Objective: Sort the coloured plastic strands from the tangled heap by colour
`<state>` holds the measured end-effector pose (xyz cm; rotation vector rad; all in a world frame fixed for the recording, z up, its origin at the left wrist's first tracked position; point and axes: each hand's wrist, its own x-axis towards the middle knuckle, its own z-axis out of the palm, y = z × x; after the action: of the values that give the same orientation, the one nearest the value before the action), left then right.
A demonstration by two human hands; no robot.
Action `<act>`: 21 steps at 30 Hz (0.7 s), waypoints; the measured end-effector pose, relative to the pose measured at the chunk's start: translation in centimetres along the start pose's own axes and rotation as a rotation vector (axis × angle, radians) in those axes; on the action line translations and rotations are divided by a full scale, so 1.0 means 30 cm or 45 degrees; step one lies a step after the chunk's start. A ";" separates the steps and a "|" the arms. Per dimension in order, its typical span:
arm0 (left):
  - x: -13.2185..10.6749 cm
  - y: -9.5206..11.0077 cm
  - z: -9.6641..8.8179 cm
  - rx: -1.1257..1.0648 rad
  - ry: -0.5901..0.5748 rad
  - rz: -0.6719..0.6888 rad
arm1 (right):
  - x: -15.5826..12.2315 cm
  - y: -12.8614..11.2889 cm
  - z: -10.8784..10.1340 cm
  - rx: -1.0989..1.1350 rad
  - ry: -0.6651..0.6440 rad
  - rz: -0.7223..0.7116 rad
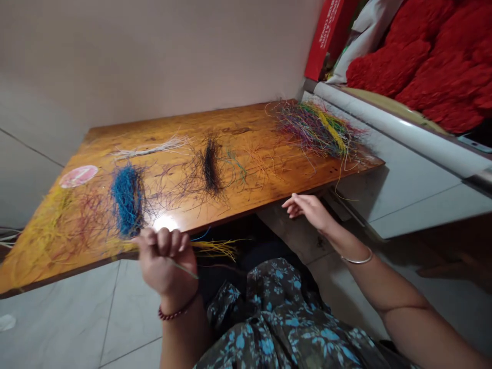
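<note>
My left hand (163, 256) is closed in a fist around a bundle of yellow strands (215, 248) that sticks out to the right, just below the front edge of the wooden table (238, 120). My right hand (307, 209) hovers near the table's front edge with fingers loosely stretched and nothing in it. On the table lie sorted heaps of thin fibres: a blue heap (126, 199), a black heap (210, 166), a white bundle (151, 148), yellow and reddish strands at the left (54, 220), and a mixed multicoloured pile (321, 128) at the far right.
A pink round sticker (79, 176) is on the table's left part. A white cabinet (407, 154) stands to the right, with red fluffy fabric (426, 56) and a red box (326, 36) on it. The floor is tiled.
</note>
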<state>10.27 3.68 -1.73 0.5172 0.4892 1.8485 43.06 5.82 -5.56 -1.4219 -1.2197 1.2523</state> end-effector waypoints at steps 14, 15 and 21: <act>-0.059 0.205 -0.062 -0.564 0.053 0.095 | 0.003 0.155 -0.337 -0.031 0.635 0.027; -0.058 0.198 -0.057 -0.558 0.048 0.089 | -0.001 0.151 -0.347 -0.035 0.647 0.017; -0.046 0.165 -0.032 -0.559 0.120 0.057 | 0.003 0.194 -0.363 -0.101 0.623 0.015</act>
<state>6.36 0.74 0.09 0.1456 0.1233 1.9556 54.59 5.03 -9.91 -1.6705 -0.9303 0.7993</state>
